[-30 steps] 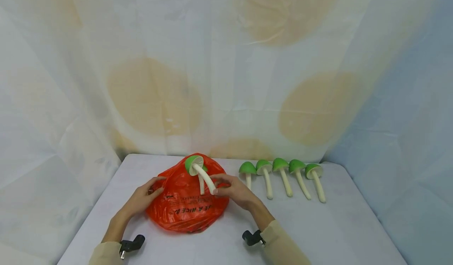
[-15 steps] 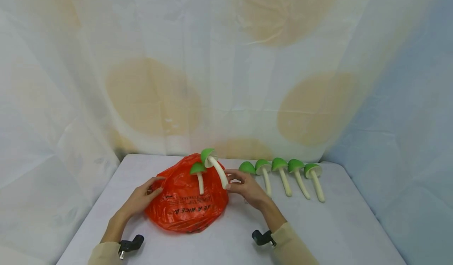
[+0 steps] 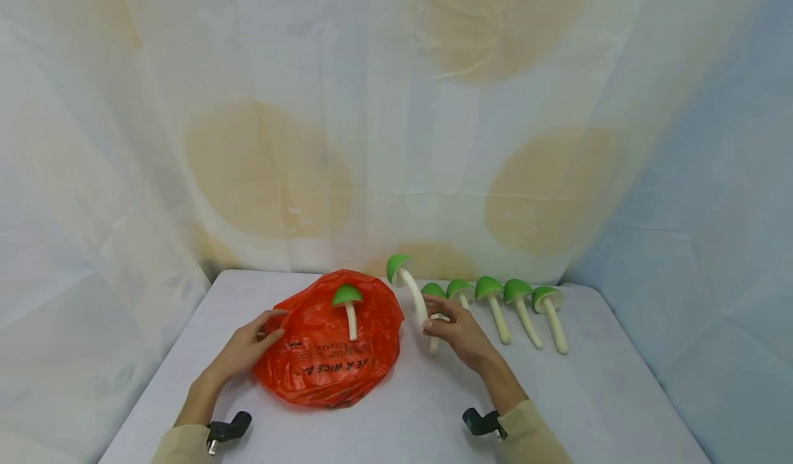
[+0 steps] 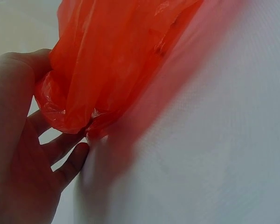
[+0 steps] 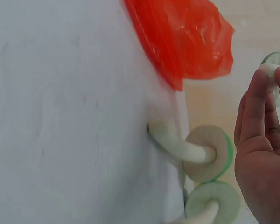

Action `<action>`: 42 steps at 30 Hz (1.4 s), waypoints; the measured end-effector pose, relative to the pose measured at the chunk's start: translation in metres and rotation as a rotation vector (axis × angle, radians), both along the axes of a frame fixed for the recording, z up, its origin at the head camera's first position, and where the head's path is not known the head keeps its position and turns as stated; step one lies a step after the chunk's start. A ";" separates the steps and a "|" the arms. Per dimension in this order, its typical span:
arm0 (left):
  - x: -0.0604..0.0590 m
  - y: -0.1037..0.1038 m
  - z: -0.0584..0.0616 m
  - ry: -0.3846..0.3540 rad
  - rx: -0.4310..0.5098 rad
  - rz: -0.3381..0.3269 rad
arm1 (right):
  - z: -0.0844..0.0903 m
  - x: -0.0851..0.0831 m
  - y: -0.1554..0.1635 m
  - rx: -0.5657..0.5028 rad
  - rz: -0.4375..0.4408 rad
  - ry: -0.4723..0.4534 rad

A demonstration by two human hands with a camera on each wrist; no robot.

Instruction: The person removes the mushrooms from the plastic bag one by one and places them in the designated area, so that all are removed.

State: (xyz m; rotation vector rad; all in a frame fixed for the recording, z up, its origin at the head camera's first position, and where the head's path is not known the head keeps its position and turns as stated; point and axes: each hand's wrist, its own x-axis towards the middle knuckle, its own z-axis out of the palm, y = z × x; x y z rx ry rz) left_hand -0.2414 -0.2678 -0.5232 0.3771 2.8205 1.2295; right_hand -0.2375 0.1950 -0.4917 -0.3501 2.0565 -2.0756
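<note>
Right hand (image 3: 461, 330) pinches a green-capped, pale-stemmed mushroom (image 3: 409, 288); left hand (image 3: 248, 350) grips the orange bag (image 3: 334, 354).

Right hand (image 3: 457, 326): hides the stem of the nearest mushroom in the row (image 3: 433, 290), only its green cap and stem tip showing; in the right wrist view cut off by the right and lower edges.
Held mushroom (image 3: 405, 285): in the right wrist view only a sliver of cap at the right edge.
Orange bag (image 3: 328, 343): print too small to read whole; contents hidden; left wrist view blurred, top cut off.
Left hand (image 3: 248, 347): fingertips hidden behind bag's edge; in the left wrist view cut off at the left and bottom edges.
</note>
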 end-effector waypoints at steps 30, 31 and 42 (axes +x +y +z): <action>-0.001 0.001 -0.001 -0.008 -0.021 0.006 | -0.027 0.043 0.139 0.107 -0.173 -0.061; -0.001 0.001 -0.001 -0.006 -0.022 0.008 | -0.028 0.044 0.141 0.116 -0.178 -0.072; -0.003 0.000 -0.002 -0.018 -0.022 0.015 | -0.035 0.047 0.154 0.225 -0.201 -0.191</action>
